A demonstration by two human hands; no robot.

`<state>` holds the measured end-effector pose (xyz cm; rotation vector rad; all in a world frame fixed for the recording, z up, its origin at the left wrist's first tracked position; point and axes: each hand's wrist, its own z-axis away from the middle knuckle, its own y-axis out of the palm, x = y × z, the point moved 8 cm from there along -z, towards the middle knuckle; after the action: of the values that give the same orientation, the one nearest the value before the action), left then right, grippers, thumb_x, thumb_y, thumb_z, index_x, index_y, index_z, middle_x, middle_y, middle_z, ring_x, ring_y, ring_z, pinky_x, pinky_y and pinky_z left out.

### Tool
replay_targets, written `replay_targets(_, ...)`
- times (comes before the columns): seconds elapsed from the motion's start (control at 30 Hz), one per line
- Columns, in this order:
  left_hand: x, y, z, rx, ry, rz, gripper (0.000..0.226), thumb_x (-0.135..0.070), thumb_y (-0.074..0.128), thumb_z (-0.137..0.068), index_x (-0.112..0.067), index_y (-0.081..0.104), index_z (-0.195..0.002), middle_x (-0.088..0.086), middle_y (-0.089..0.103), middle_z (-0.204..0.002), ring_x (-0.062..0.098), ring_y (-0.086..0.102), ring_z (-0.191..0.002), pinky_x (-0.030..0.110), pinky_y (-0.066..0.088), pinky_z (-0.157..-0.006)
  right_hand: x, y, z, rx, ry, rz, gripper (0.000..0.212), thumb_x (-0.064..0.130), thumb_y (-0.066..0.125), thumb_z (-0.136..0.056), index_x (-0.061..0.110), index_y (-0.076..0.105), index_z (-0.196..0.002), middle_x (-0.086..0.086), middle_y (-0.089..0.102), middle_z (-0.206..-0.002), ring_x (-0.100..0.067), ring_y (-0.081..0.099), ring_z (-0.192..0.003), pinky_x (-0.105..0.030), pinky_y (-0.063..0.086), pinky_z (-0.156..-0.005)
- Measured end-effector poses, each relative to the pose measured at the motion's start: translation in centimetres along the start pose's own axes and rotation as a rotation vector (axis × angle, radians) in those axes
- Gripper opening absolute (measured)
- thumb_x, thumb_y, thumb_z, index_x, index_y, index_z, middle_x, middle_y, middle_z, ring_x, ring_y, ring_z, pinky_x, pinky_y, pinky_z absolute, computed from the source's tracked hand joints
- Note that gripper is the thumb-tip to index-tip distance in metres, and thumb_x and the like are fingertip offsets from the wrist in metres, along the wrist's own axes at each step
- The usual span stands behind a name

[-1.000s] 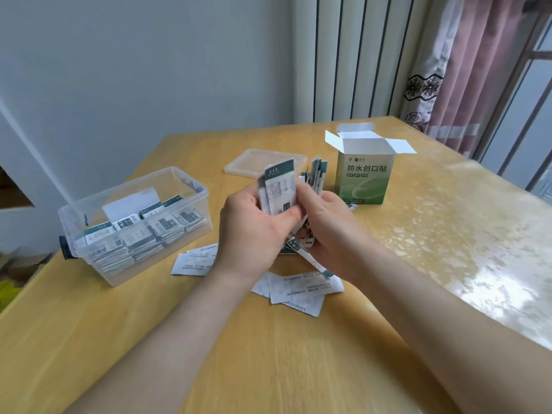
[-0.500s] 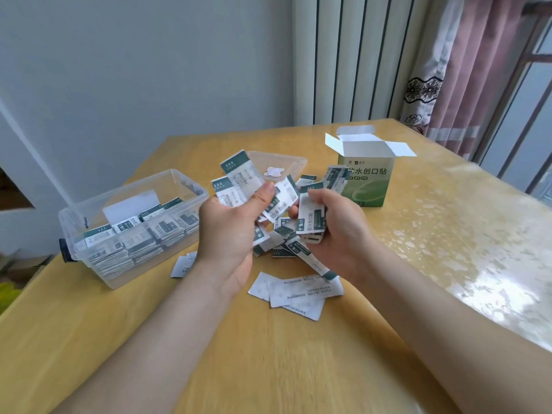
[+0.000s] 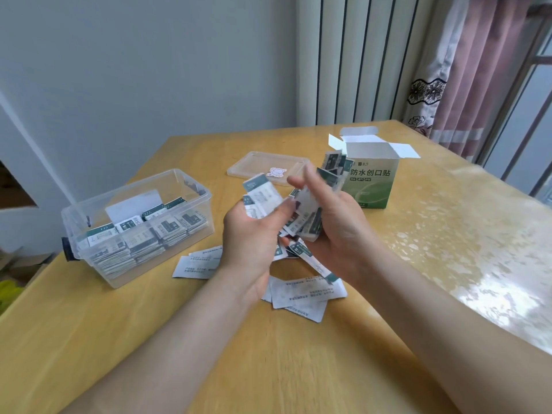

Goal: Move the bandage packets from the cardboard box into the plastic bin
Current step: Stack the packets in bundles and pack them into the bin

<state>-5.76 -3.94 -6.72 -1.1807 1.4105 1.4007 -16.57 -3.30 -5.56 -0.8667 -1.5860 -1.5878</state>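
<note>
Hands have drawn closer together since the earlier frame. Left hand [image 3: 254,234] grip pinches a few bandage packets [image 3: 263,194]; right hand [image 3: 337,225] grip curls round a larger bunch. Both are held above mid-bench [image 3: 298,360], between plastic bin [image 3: 191,178] and cardboard box [image 3: 373,186]. Packets judged light, slick and floppy: pinch the flat faces.
</note>
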Motion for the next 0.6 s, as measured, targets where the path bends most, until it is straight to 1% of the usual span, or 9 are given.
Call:
replay_targets(0.07,0.1,0.9,0.3,0.096,0.003,-0.071,0.007,-0.02,0.065,-0.091,-0.015,0.067,-0.094,-0.001,0.073,-0.075,0.018,0.067,-0.065,0.029,0.05,-0.051,-0.3,-0.2,-0.1,-0.019,0.004,0.041,0.017,0.019,0.057,-0.094,0.004,0.066,-0.095,-0.016,0.064,-0.076,-0.028,0.057,-0.055,-0.03,0.042,-0.042)
replay_targets(0.13,0.0,1.3,0.5,0.142,0.006,-0.14,0.018,-0.024,0.052,-0.099,-0.013,0.063,-0.088,-0.004,0.066,-0.062,0.012,0.057,-0.051,0.023,0.045,-0.045,-0.8,-1.0,-0.5,-0.056,0.048,-0.011,0.015,0.015,0.051,-0.097,0.006,0.062,-0.091,-0.013,0.059,-0.071,-0.027,0.055,-0.052,-0.03,0.042,-0.041)
replay_targets(0.23,-0.9,0.9,0.5,0.147,-0.008,-0.08,0.029,-0.021,0.043,-0.103,-0.011,0.058,-0.081,0.0,0.066,-0.06,0.014,0.06,-0.053,0.023,0.05,-0.051,-1.3,-1.9,-1.0,-0.096,0.124,-0.162,0.019,0.015,0.046,-0.098,0.01,0.055,-0.082,-0.007,0.054,-0.067,-0.022,0.059,-0.059,-0.031,0.047,-0.053)
replay_targets(0.3,-1.5,0.5,0.3,0.159,-0.038,0.08,0.028,-0.02,0.042,-0.103,-0.008,0.059,-0.084,0.006,0.068,-0.065,0.02,0.065,-0.06,0.028,0.054,-0.056,-1.6,-2.1,-1.1,-0.116,0.167,-0.186,0.02,0.018,0.047,-0.098,0.01,0.052,-0.081,-0.004,0.048,-0.059,-0.019,0.051,-0.055,-0.03,0.048,-0.057)
replay_targets(0.37,-2.2,0.5,0.3,0.198,-0.054,0.209,0.028,-0.023,0.041,-0.102,-0.009,0.06,-0.089,0.014,0.068,-0.073,0.029,0.062,-0.066,0.035,0.051,-0.059,-2.2,-1.6,-0.8,-0.09,0.223,-0.17,0.026,0.028,0.05,-0.098,0.01,0.052,-0.08,-0.002,0.043,-0.054,-0.017,0.047,-0.051,-0.028,0.048,-0.055)
replay_targets(0.4,-2.4,0.8,0.4,0.226,-0.041,0.202,0.028,-0.024,0.041,-0.102,-0.01,0.062,-0.09,0.014,0.067,-0.076,0.029,0.061,-0.068,0.036,0.05,-0.061,-2.6,-1.0,-0.6,-0.043,0.256,-0.13,0.032,0.037,0.051,-0.097,0.009,0.055,-0.082,-0.002,0.046,-0.054,-0.017,0.049,-0.052,-0.027,0.047,-0.056)
replay_targets(0.43,-2.4,1.1,0.6,0.246,-0.019,0.157,0.028,-0.024,0.04,-0.102,-0.01,0.063,-0.092,0.012,0.068,-0.079,0.029,0.062,-0.072,0.038,0.05,-0.064,-3.0,-0.3,-0.2,0.02,0.284,-0.07,0.039,0.046,0.05,-0.096,0.009,0.06,-0.088,-0.003,0.053,-0.059,-0.018,0.054,-0.056,-0.028,0.047,-0.058)
replay_targets(0.5,-1.8,1.4,0.6,0.242,0.037,0.028,0.026,-0.026,0.043,-0.101,-0.012,0.065,-0.1,0.012,0.071,-0.096,0.024,0.068,-0.089,0.042,0.054,-0.08,-3.5,0.8,0.1,0.117,0.298,-0.012,0.05,0.057,0.047,-0.093,0.014,0.067,-0.108,-0.005,0.065,-0.078,-0.019,0.064,-0.068,-0.029,0.05,-0.061)
replay_targets(0.6,-1.6,2.3,0.9,0.281,0.122,-0.244,0.032,-0.049,0.049,-0.089,-0.036,0.058,-0.116,0.009,0.058,-0.127,0.021,0.059,-0.118,0.043,0.049,-0.097,-3.2,1.1,0.1,0.15,0.274,-0.044,0.056,0.058,0.05,-0.091,0.015,0.062,-0.124,-0.011,0.067,-0.105,-0.025,0.066,-0.093,-0.032,0.051,-0.077)
